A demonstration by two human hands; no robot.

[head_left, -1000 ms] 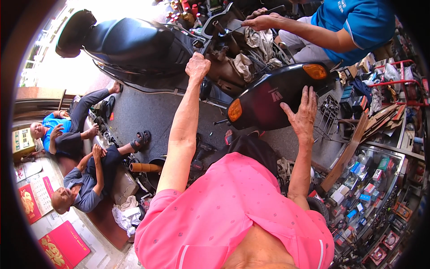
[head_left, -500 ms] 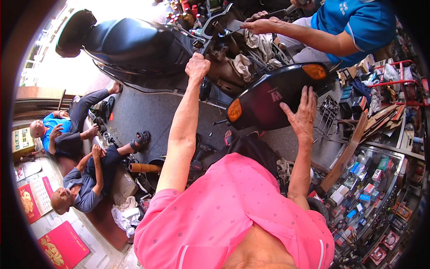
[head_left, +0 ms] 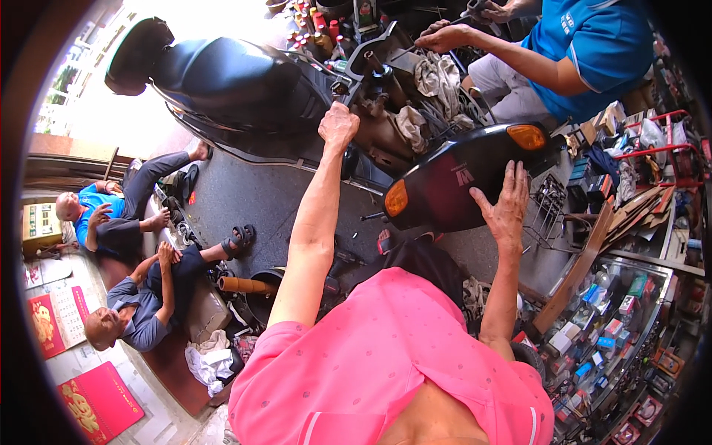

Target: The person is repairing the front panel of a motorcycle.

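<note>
- The left hand [head_left: 338,124] is closed in a fist on the edge of the scooter body [head_left: 386,137], just beside the black seat [head_left: 245,81]; what exactly is inside the grip cannot be told.
- The right hand [head_left: 506,210] is laid flat, with the fingers spread and the grip released, on the dark tail panel [head_left: 460,182] of the scooter.
- The tail panel is found at the middle right, between the two hands, and two orange lamps [head_left: 395,199] are seen at its ends.
- A grey rag [head_left: 437,74] is placed inside the opened body.
- Behind the scooter, a person in a blue shirt [head_left: 593,44] is seen with a hand [head_left: 441,35] on the frame.
- Two more persons are seated on the floor [head_left: 245,193] at the left.
</note>
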